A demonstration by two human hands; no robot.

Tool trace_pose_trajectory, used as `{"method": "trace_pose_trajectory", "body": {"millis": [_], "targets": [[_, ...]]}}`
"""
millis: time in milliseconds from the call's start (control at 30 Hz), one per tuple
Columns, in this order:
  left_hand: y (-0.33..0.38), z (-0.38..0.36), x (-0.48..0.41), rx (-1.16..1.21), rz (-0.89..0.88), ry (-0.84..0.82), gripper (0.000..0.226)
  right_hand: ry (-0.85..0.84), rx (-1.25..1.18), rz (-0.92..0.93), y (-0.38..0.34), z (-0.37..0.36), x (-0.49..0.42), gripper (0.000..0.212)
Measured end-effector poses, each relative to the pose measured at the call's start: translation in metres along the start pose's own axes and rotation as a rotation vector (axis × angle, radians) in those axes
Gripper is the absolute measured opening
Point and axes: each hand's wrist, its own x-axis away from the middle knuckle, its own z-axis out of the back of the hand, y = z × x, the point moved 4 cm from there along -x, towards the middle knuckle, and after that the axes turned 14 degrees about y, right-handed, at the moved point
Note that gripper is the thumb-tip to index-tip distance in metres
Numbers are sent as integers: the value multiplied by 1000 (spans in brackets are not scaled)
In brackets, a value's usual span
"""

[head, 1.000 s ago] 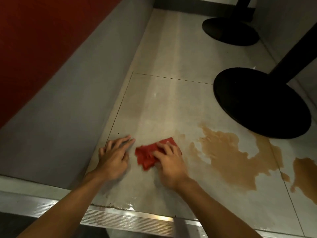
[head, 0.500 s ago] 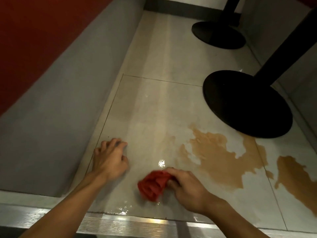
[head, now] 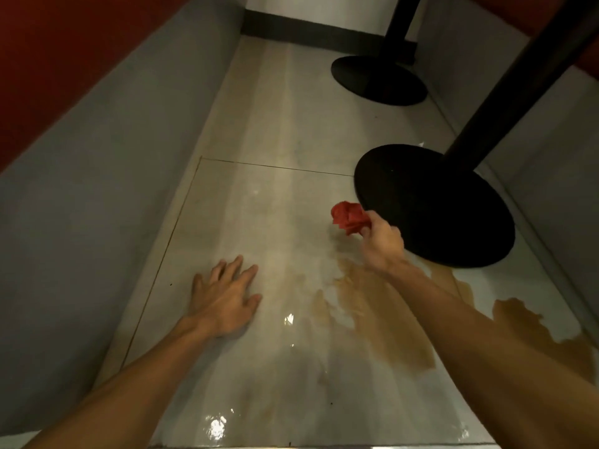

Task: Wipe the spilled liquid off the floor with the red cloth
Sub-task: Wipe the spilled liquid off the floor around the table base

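My right hand [head: 382,246] grips the bunched red cloth [head: 349,218] just above the floor, at the far edge of the spill and beside the near black table base. The brown spilled liquid [head: 372,315] spreads over the pale tile beneath my right forearm, with a second patch [head: 531,325] at the right. My left hand [head: 225,296] lies flat on the wet tile with its fingers spread, left of the spill.
A round black table base [head: 434,202] with its pole stands right of the cloth, touching the spill's far edge. A second black base [head: 379,81] sits farther back. Grey walls [head: 113,196] close in on the left and right. The floor glistens wet near me.
My right hand has bunched up the cloth and carried it from near my body forward and right to the spill's far edge. My left hand stays pressed on the tile.
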Motion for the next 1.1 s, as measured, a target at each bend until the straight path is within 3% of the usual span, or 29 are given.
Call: {"method": "trace_pose_trajectory", "body": {"millis": [167,233,533,633,800,1100], "targets": [[-5,0,0,-14,-15,56,63,-188,341,35,14,-63,0,48],[-6,0,-1,-20,-18,60,64,-209,313,39,8,-79,14,52],[-10,-3,0,-19,-48,18,60,-354,229,492,2,-82,128,48],[-10,-2,0,-12,-53,27,59,-373,198,485,11,-74,107,43],[-8,-3,3,-1,-55,28,58,-300,181,286,-4,-83,83,42],[-11,-5,2,4,-53,-9,59,-348,102,458,13,-57,212,54]]}}
